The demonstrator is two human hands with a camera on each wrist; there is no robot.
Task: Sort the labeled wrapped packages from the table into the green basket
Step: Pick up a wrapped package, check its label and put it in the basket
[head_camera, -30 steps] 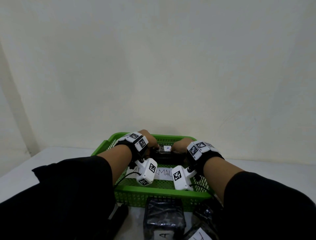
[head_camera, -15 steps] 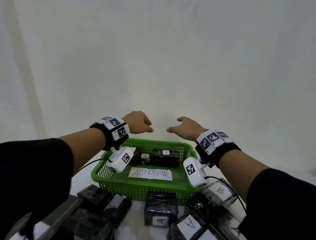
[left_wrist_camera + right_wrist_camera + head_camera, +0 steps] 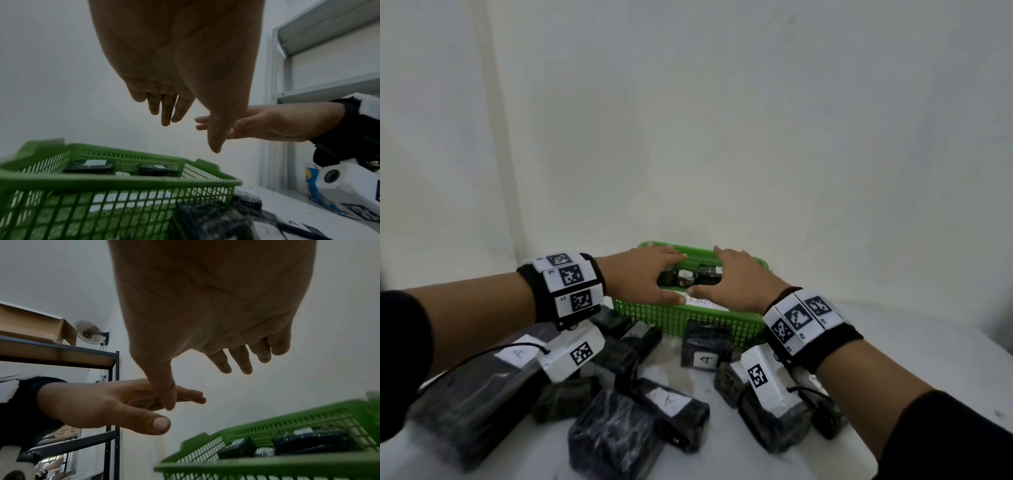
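A green mesh basket [image 3: 678, 318] [image 3: 115, 178] [image 3: 287, 423] stands at the back of the white table, with dark wrapped packages [image 3: 690, 277] [image 3: 90, 167] [image 3: 312, 444] lying inside. Both my hands hover above it, palms down and empty. My left hand [image 3: 650, 277] [image 3: 174, 104] has its fingers straight. My right hand [image 3: 736, 274] [image 3: 236, 356] is spread the same way, close beside it. Several black wrapped packages lie on the table in front, among them ones with white "A" labels [image 3: 703, 346] [image 3: 671, 407] [image 3: 482, 387].
A white paper sign [image 3: 705, 303] lies in the basket's near part. A metal shelf rack [image 3: 308, 65] stands at the right of the table and another rack [image 3: 61, 353] with a cardboard box and a fan at the left. The wall rises just behind the basket.
My hands let go of a package inside the basket, rose out of it, and now hover empty and spread above it. The head view has tilted down, so more table packages show.
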